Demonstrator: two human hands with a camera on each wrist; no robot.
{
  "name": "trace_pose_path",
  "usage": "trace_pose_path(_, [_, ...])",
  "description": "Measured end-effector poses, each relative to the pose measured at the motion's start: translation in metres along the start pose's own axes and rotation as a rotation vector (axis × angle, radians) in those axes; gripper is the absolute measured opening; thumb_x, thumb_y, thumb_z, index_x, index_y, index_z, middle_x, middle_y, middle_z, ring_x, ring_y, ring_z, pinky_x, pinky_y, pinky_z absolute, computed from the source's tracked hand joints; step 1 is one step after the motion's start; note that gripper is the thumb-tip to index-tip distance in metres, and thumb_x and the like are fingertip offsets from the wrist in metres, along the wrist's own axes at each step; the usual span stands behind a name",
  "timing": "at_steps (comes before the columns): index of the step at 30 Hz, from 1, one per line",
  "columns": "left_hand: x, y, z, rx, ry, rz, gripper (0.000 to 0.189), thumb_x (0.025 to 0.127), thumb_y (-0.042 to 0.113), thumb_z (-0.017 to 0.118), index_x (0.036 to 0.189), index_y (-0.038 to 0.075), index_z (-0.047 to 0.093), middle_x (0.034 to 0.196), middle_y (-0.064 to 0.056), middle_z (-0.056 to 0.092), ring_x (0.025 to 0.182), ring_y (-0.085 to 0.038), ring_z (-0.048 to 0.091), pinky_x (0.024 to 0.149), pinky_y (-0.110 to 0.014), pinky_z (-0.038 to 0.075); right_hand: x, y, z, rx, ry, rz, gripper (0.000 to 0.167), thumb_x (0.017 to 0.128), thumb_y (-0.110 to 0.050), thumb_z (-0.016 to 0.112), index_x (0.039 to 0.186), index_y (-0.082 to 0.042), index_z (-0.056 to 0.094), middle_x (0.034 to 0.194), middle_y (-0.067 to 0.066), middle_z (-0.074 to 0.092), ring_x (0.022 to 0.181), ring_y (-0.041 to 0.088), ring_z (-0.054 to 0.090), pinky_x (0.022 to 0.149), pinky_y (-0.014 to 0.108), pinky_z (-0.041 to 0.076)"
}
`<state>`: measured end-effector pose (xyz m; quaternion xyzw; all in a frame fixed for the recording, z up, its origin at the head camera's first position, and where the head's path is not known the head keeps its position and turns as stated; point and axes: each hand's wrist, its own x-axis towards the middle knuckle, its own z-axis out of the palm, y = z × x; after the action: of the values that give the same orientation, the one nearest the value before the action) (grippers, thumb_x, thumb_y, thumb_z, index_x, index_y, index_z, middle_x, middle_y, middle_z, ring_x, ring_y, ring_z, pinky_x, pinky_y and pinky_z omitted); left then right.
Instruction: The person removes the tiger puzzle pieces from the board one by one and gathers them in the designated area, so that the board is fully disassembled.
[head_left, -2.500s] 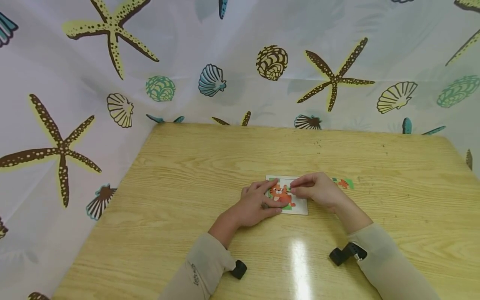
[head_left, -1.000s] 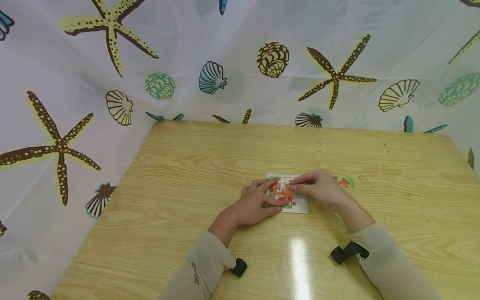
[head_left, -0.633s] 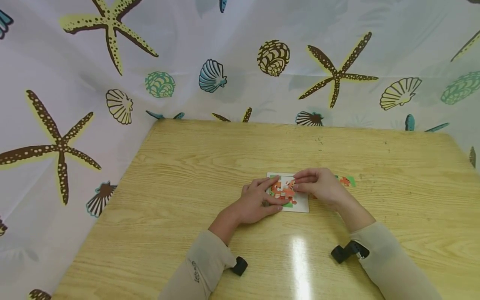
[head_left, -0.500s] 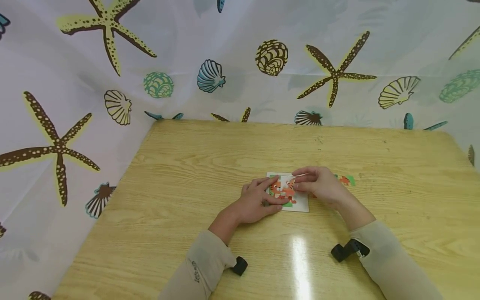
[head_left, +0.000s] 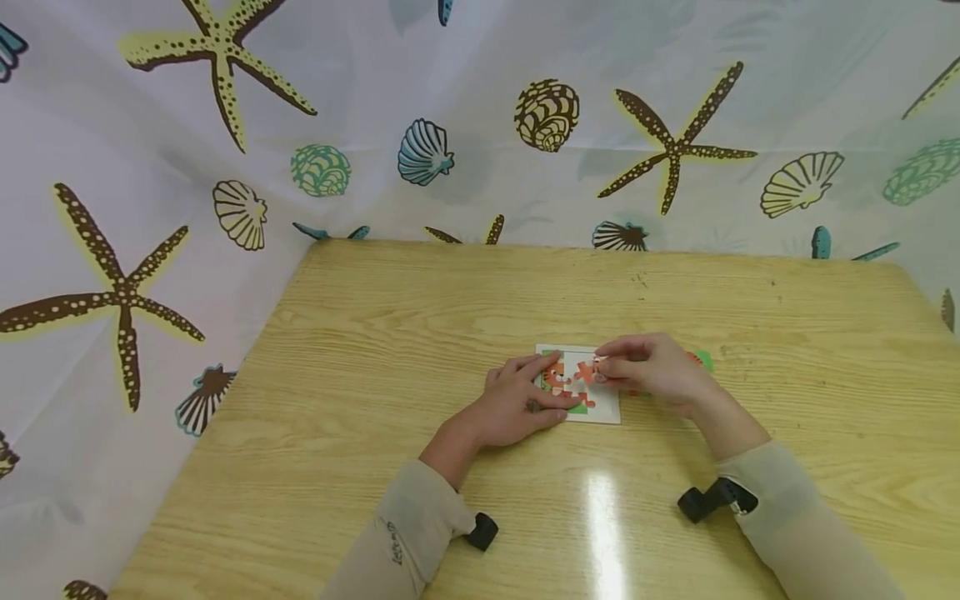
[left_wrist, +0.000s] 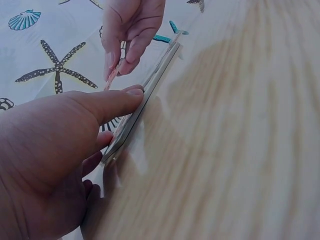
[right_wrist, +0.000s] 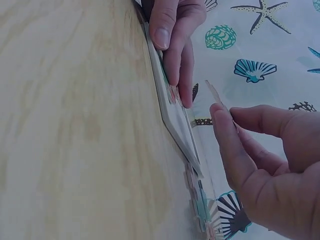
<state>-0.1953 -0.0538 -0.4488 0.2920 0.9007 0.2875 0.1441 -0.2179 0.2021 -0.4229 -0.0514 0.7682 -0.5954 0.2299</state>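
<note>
right hand (head_left: 658,371) draws an orange puzzle piece (head_left: 584,372) back from the joined pieces (head_left: 553,377).
just right of the frame's centre, the held piece has shifted rightward and turned since a moment ago; thumb and fingertips pinch it, and the right wrist view shows it raised off the white puzzle board (head_left: 611,410), so its fit seems unsettled. the left hand (head_left: 510,408) lies with fingers spread over the board's left side, seemingly steadying it, yet covering some joined pieces. loose pieces (head_left: 703,360) lie right of the board on the wooden table (head_left: 375,333), partly hidden behind the right hand. a patterned cloth (head_left: 480,75) fills the upper frame; black wrist cameras (head_left: 482,531) sit toward the bottom.
</note>
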Motion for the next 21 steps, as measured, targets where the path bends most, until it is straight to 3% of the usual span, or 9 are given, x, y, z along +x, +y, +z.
trace_pose_path(21, [0.001,-0.002,0.002,-0.01,0.005,0.0,0.029,0.099,0.039,0.062,0.127,0.038,0.068,0.168,0.003,0.019,0.153,-0.028,0.016,0.113,-0.056,0.016,-0.011,0.004,-0.012,0.052,0.025,0.022,0.04,0.097,-0.007,0.064,0.13,0.014,0.054,0.102,0.002,0.073,0.091,0.01,0.072,0.085,0.032,0.058])
